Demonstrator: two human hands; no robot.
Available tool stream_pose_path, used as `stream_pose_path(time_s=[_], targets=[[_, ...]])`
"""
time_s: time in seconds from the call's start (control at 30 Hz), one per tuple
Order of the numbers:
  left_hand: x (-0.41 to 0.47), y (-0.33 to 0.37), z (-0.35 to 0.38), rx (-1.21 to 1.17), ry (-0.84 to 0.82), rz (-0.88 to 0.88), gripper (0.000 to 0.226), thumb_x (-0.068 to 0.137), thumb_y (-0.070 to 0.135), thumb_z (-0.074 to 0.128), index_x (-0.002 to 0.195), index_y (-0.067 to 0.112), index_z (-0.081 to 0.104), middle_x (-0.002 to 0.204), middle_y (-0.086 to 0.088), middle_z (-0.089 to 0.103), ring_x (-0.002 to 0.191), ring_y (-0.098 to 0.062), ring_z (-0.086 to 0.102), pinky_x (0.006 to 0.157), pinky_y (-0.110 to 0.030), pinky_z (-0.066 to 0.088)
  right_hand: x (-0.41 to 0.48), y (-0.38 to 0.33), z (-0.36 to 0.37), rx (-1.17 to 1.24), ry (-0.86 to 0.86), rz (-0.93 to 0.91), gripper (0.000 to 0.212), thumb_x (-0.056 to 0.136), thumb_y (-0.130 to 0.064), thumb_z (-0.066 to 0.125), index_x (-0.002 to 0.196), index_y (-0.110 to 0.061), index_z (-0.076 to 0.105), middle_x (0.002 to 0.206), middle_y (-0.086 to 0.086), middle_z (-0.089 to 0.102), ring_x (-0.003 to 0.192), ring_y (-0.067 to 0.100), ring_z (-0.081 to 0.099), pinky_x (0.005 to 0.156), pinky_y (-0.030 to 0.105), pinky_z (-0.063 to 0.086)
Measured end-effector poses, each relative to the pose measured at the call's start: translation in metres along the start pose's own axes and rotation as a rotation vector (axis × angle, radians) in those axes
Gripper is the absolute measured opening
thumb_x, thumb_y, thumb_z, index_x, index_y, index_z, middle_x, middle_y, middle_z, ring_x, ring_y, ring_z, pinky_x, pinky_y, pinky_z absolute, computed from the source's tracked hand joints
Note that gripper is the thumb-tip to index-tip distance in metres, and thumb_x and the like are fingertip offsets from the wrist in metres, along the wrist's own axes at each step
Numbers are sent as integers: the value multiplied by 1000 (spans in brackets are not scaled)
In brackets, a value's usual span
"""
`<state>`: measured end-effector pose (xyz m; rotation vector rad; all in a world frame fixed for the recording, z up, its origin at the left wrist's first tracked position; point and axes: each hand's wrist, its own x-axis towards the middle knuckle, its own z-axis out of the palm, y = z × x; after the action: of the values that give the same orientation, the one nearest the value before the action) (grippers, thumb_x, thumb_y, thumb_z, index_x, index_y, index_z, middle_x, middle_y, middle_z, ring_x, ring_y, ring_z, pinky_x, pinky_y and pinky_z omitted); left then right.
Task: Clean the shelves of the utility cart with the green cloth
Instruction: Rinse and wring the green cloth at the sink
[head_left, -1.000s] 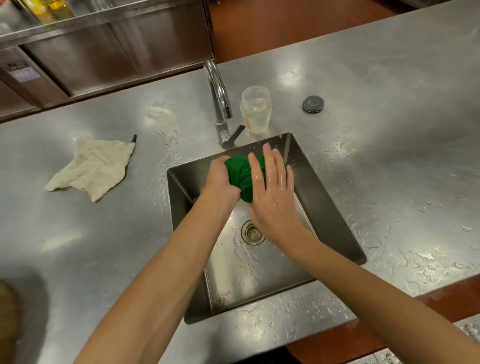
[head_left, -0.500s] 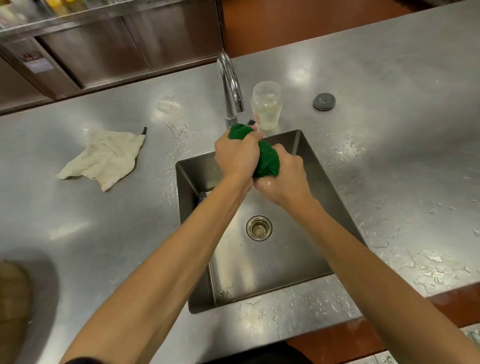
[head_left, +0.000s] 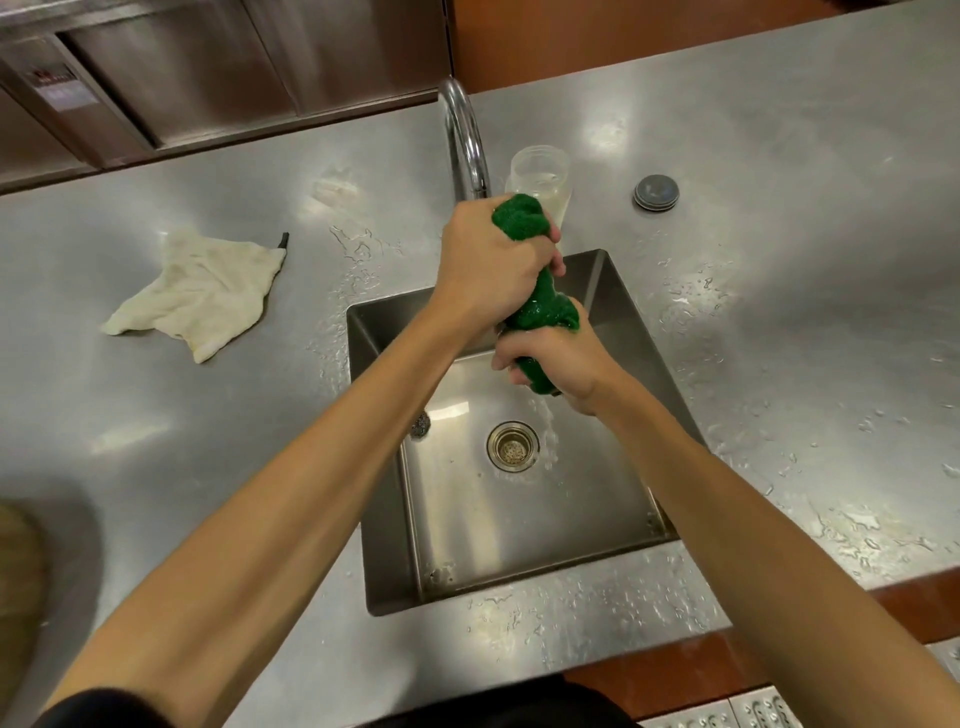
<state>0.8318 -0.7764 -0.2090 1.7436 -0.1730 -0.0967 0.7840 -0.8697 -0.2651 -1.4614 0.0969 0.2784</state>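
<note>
The green cloth (head_left: 543, 309) is twisted into a tight roll above the steel sink (head_left: 618, 291). My left hand (head_left: 491, 265) grips its upper end, near the tap. My right hand (head_left: 558, 358) grips its lower end. Water runs down from the cloth toward the drain (head_left: 512, 446). The utility cart is out of view.
A curved tap (head_left: 464, 140) stands behind the sink, with a clear plastic jar (head_left: 540, 174) beside it and a round grey lid (head_left: 656, 192) farther right. A cream cloth (head_left: 200, 293) lies on the wet steel counter (head_left: 779, 270) at left. A steel scourer (head_left: 421, 423) rests inside the sink.
Both hands closed on the green cloth and twisted it; the left hand rose toward the tap, the right dropped lower, and water now streams out of the cloth.
</note>
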Motion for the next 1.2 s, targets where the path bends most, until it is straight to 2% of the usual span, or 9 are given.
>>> stream_pose_path(time_s=[0.2, 0.33, 0.47, 0.67, 0.77, 0.87, 0.97, 1.1, 1.2], targets=[[5, 1, -8, -83, -141, -4, 20, 74, -16, 54, 70, 2, 62, 61, -14, 62, 62, -30, 67, 69, -46, 59, 0, 1, 3, 110, -90, 21, 38, 62, 16, 57, 46, -16, 43, 52, 5, 39, 44, 16, 37, 44, 23, 29], [3, -4, -17, -175, -228, -64, 22, 75, -19, 49, 71, 0, 60, 59, -15, 57, 60, -30, 61, 67, -41, 57, -1, 5, 8, 139, -185, 67, 24, 56, 9, 57, 54, -7, 40, 60, 10, 37, 44, 16, 34, 44, 25, 24], [4, -12, -27, -339, -319, -163, 20, 73, -16, 46, 75, 1, 56, 60, -14, 53, 57, -27, 58, 73, -45, 54, 1, 4, 9, 115, -280, 109, 19, 56, 10, 56, 62, 5, 38, 57, 7, 34, 41, 14, 32, 44, 22, 24], [10, -20, -35, -446, -478, -217, 21, 69, -10, 43, 70, 7, 55, 57, -6, 53, 57, -21, 56, 74, -38, 57, 3, 4, 11, 82, -358, 144, 29, 56, 8, 56, 71, 19, 33, 59, 8, 31, 45, 14, 26, 52, 35, 11], [10, -28, -33, -487, -418, -254, 20, 70, -9, 43, 72, 7, 55, 58, -6, 52, 57, -20, 56, 74, -38, 56, 6, 2, 7, 61, -347, 165, 20, 59, 9, 58, 67, 12, 39, 56, 8, 34, 43, 15, 30, 49, 32, 15], [13, -36, -29, -528, -268, -311, 18, 71, -8, 49, 79, 5, 59, 66, -10, 55, 61, -22, 58, 75, -40, 55, 8, 1, 3, -58, -209, 153, 24, 69, 8, 66, 61, -6, 48, 55, 7, 42, 45, 16, 42, 46, 26, 31], [15, -43, -29, -514, -104, -381, 24, 72, -5, 62, 94, 4, 65, 77, -12, 64, 72, -26, 65, 82, -43, 54, 4, 0, 5, -217, -50, 74, 17, 75, -4, 77, 78, 1, 61, 67, 10, 54, 57, 15, 53, 49, 25, 45], [7, -47, -34, -418, -44, -466, 52, 73, 15, 76, 121, 0, 60, 99, -13, 69, 90, -26, 70, 83, -40, 59, -4, 7, -1, -188, 1, 78, 38, 77, -23, 82, 104, -2, 65, 84, 18, 68, 70, 14, 64, 64, 26, 54], [-2, -49, -39, -372, -50, -450, 70, 79, 10, 76, 141, 16, 45, 116, -9, 65, 104, -26, 69, 81, -35, 59, -10, 12, -5, -247, 41, -13, 48, 79, -35, 80, 115, -9, 61, 97, 4, 69, 86, 7, 67, 75, 28, 56]])
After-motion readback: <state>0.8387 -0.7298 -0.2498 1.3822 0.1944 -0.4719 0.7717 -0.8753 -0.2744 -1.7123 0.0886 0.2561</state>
